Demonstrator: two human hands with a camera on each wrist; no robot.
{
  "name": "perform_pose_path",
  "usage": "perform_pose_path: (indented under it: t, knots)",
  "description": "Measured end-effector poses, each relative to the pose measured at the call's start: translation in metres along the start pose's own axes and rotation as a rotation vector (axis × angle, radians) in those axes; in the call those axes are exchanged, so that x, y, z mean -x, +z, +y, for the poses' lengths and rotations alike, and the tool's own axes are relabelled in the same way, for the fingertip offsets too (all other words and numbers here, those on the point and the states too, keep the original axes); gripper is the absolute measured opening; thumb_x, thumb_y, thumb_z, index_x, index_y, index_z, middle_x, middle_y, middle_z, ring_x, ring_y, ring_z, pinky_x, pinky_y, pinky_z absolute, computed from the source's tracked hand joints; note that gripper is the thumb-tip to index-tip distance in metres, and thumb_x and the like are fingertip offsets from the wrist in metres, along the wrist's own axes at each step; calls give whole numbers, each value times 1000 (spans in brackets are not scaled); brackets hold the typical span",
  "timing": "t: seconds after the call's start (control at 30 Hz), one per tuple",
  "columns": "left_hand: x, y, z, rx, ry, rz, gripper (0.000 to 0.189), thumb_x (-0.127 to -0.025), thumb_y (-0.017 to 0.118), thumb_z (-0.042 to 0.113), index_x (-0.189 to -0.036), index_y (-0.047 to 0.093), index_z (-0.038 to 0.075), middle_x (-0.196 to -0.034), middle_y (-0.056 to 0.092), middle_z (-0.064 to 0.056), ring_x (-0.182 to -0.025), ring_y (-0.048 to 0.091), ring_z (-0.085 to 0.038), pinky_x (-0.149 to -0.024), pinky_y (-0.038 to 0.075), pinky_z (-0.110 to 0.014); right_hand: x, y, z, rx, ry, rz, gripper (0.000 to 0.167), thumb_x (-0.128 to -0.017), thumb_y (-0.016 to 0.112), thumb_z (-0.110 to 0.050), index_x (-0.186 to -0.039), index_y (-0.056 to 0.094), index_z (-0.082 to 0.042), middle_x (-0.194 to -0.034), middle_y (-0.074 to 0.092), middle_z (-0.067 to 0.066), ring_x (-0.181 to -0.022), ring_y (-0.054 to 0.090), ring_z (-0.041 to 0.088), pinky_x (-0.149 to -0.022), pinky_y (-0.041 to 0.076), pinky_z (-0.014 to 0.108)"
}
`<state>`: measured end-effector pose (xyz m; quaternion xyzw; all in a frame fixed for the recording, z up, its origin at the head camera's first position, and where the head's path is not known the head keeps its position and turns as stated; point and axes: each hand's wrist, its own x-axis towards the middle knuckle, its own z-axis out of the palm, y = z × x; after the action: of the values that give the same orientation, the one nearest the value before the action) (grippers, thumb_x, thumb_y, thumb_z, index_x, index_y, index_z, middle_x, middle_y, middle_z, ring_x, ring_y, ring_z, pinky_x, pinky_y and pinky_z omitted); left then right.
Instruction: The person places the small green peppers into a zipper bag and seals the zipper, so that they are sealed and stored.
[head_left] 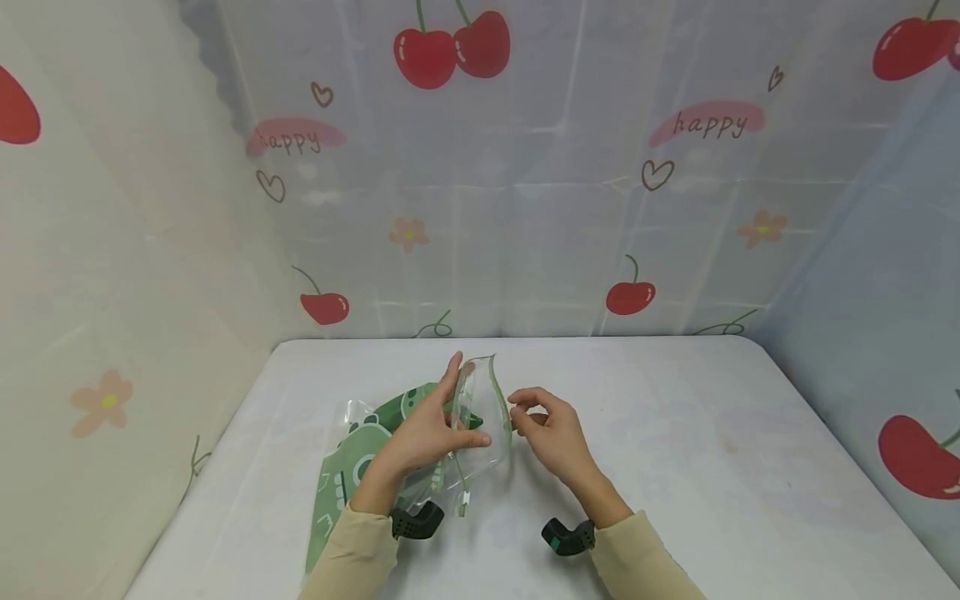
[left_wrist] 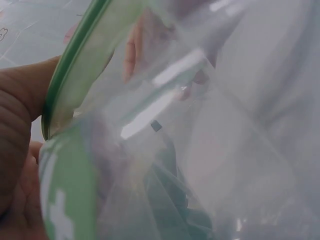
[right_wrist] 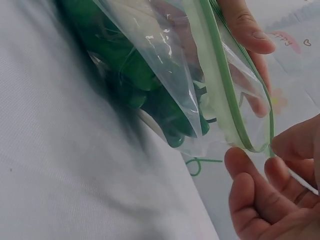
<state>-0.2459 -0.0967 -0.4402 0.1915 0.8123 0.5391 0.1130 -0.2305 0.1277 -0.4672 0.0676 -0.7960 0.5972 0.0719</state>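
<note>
A clear zip bag (head_left: 483,396) with a green-edged mouth and a green cartoon print (head_left: 360,450) is tilted up off the table. My left hand (head_left: 423,433) holds it near the mouth, thumb across the near side and index finger pointing up along the far side. On the mouth's right end, my right hand (head_left: 551,433) pinches the green edge (right_wrist: 227,80) between thumb and fingertips. A small zip slider (head_left: 464,498) hangs at the lower end. Dark green rounded shapes (right_wrist: 140,75) show low on the bag; whether they are printed or inside, I cannot tell.
The white table (head_left: 675,450) extends to both sides and behind the hands. Cherry-printed curtains (head_left: 510,183) surround it at the back and sides. A black strap device (head_left: 417,521) is on the left wrist, another (head_left: 567,537) on the right.
</note>
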Motion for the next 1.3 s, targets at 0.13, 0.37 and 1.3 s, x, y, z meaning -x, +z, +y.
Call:
perform_pose_path:
  t: [0.13, 0.37, 1.3]
  knots:
    - [0, 1, 0, -15, -14, 5, 122, -80, 90, 34, -161, 0, 51, -169, 26, -12, -59, 55, -15, -58, 49, -31, -2, 0, 1, -50, 87, -44, 30, -96, 68, -7, -126, 65, -7, -107, 66, 13, -73, 72, 24, -67, 59, 29]
    - [-1, 3, -1, -38, -14, 26, 93, -92, 76, 47, -164, 17, 41, -170, 26, 1, -93, 69, -23, -80, 57, -39, -4, 1, 5, -94, 181, -117, 34, -96, 69, -8, -130, 63, -9, -102, 71, 17, -65, 68, 19, -64, 59, 33]
    - [-6, 10, -7, -114, 5, 2, 49, -101, 67, 35, -149, 55, 33, -92, 71, -8, -55, 51, -13, -51, 42, -26, -7, -2, 4, -136, 225, -57, 33, -92, 71, -4, -125, 67, -9, -91, 72, 8, -68, 63, 16, -65, 56, 29]
